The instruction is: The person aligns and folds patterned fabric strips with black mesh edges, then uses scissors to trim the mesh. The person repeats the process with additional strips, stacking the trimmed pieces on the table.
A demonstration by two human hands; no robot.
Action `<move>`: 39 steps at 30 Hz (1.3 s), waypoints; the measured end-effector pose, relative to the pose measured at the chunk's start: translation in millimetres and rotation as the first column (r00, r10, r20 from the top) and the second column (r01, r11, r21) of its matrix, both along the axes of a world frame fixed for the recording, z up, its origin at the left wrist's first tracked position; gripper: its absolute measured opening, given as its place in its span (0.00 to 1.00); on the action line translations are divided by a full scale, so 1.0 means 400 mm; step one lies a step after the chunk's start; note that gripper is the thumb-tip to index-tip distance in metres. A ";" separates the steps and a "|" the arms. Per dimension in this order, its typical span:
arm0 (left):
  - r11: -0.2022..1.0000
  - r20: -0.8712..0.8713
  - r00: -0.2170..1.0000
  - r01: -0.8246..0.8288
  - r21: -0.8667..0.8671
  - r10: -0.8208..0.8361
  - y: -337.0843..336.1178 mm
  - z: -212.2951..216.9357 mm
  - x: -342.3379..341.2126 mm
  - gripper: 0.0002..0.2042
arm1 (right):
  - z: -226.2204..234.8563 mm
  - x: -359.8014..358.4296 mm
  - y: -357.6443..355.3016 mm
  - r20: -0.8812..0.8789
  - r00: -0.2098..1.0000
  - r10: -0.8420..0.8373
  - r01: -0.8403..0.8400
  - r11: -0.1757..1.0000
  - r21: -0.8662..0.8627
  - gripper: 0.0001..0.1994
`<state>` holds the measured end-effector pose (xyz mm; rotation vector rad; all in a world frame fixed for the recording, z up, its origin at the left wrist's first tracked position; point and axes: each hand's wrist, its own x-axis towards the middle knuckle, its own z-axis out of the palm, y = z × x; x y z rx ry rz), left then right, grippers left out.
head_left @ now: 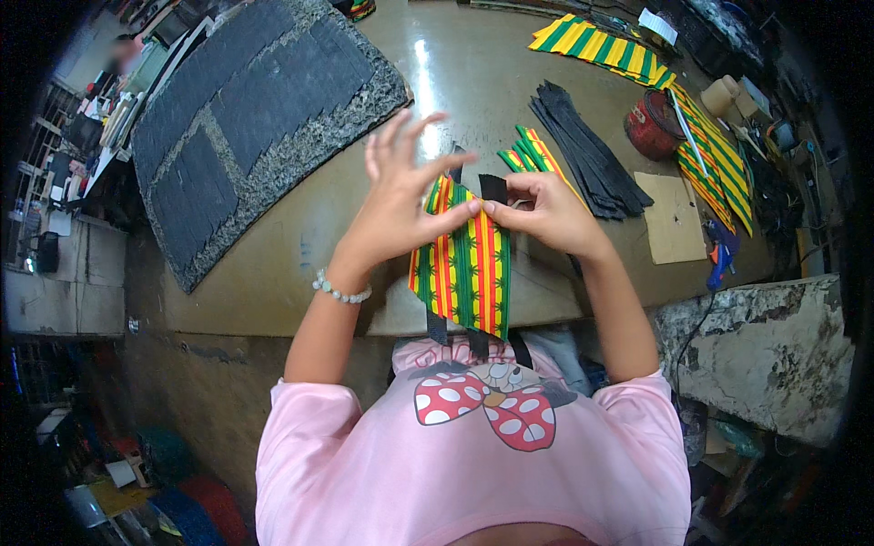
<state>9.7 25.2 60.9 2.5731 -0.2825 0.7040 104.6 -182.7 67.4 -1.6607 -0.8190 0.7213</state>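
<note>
Fabric striped in green, yellow and red, printed with small dark leaf shapes (462, 273), is at the front edge of a smooth olive-brown tabletop (364, 282), close to the wearer's body. Its pointed lower end reaches the table's rim, and narrow black strips (492, 188) jut out past it at the top and bottom. Whether the piece rests flat or is lifted slightly is hard to tell from above.

The left hand (398, 205) is spread wide, fingers fanned upward and apart, with only its thumb laid along the upper part of the fabric. The right hand (553, 211) is narrow, pinching the fabric's top right edge between thumb and curled fingers; the two thumb tips nearly meet. A pale beaded bracelet (343, 292) circles the left wrist.

Just beyond the right hand lie smaller green, yellow and red striped pieces (539, 151), and beside them a fanned stack of long black strips (587, 150). Farther right are a tan rectangular card (675, 223), a blue glue gun (722, 255) and a dented red round tin (652, 127). On the left, a large speckled grey slab (378, 100) carries flat black sheets (282, 96) with jagged edges.
</note>
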 end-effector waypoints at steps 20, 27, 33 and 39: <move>0.976 -0.155 0.983 0.063 -0.209 -0.097 -0.093 -0.061 0.018 0.07 | -0.095 -0.004 -0.028 0.301 0.951 -0.063 0.107 0.986 -0.130 0.12; 1.000 -0.236 0.972 0.002 -0.031 -0.009 -0.078 -0.047 -0.005 0.08 | -0.089 -0.015 -0.028 0.545 0.838 0.011 0.069 0.990 -0.125 0.11; 0.978 -0.144 0.990 0.033 0.204 -0.004 -0.092 -0.032 -0.010 0.04 | -0.126 -0.051 -0.004 0.557 0.826 -0.088 0.175 0.979 -0.105 0.10; 0.990 -0.184 0.980 0.096 0.103 -0.076 -0.113 -0.034 -0.013 0.02 | -0.126 -0.016 0.010 0.375 0.927 -0.005 0.105 0.964 -0.246 0.10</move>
